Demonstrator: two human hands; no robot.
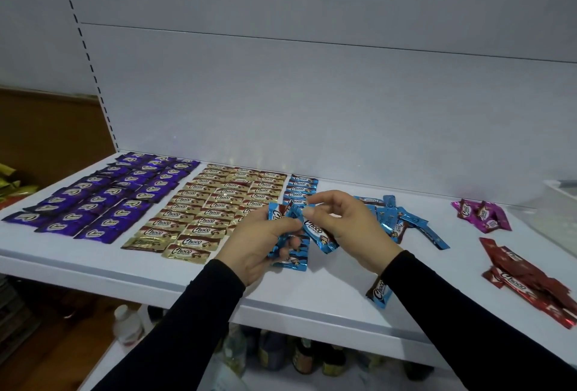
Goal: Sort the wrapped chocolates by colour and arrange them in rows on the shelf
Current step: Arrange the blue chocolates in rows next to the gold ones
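On the white shelf (312,290) lie rows of purple chocolates (103,197) at the left and rows of gold chocolates (206,206) in the middle. A short row of blue chocolates (301,188) runs beside the gold ones. My left hand (253,243) grips a small stack of blue chocolates (292,254). My right hand (349,225) pinches one blue chocolate (317,231) at its top end, right beside the stack. A loose heap of blue chocolates (402,222) lies behind my right hand. A single blue one (379,292) sits near the front edge.
Pink chocolates (480,214) and a pile of red chocolates (530,281) lie at the right. A clear plastic tub (559,203) stands at the far right. Bottles (128,325) stand on the lower shelf below the front edge.
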